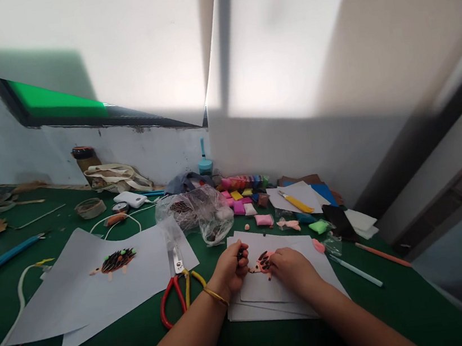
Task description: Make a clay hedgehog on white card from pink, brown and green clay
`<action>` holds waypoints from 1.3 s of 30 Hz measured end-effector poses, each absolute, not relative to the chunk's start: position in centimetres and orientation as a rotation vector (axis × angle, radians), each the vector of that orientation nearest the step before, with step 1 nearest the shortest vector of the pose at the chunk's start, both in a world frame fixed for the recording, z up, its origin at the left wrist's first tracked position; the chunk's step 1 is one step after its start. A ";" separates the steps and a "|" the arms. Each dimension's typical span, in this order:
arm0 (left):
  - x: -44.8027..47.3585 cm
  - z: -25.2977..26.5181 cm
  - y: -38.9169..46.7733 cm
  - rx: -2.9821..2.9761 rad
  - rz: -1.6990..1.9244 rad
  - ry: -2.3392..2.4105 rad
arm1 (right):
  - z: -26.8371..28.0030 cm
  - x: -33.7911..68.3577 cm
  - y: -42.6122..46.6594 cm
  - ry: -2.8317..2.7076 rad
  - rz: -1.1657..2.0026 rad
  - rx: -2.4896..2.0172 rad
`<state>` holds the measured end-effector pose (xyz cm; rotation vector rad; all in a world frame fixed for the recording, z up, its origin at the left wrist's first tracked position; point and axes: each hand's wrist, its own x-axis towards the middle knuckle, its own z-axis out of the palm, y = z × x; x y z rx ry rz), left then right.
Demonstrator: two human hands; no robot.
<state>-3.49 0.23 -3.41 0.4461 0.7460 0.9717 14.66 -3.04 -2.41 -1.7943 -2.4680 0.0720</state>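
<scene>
A clear bag holds dark contents beyond the left hand.

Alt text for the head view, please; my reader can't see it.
A person's bare left hand is closed around small dark pieces while the bare right hand partly hides a pink, dark-studded animal figure on stacked white paper. At left lie a metal tool with red and yellow handles and a brown, spiky-backed animal figure; small, colourful packets sit behind.
</scene>
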 end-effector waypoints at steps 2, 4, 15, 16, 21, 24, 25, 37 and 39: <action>-3.5 -3.4 0.2 0.448 0.970 0.750 | -2.3 14.8 -3.1 -2.433 0.091 -1.801; -3.5 -3.5 0.3 0.447 0.968 0.757 | -2.2 15.0 -3.3 -2.384 0.109 -1.781; -3.6 -3.6 0.3 0.452 0.956 0.756 | -2.4 15.2 -3.5 -2.346 0.174 -1.685; -3.6 -3.6 0.3 0.451 0.957 0.755 | -2.4 15.2 -3.4 -2.357 0.158 -1.696; -3.5 -3.4 0.3 0.454 0.959 0.755 | -2.4 14.8 -3.2 -2.412 0.099 -1.737; -3.5 -3.5 0.3 0.454 0.956 0.763 | -2.4 14.7 -3.2 -2.433 0.090 -1.751; -3.5 -3.5 0.3 0.453 0.956 0.763 | -2.4 14.7 -3.1 -2.436 0.097 -1.752; -3.6 -2.9 -0.4 0.539 0.790 0.638 | 1.1 14.9 -3.0 -2.124 0.366 -1.593; -3.4 -2.8 -0.7 0.595 0.771 0.615 | 1.3 14.1 -3.0 -2.062 0.480 -1.545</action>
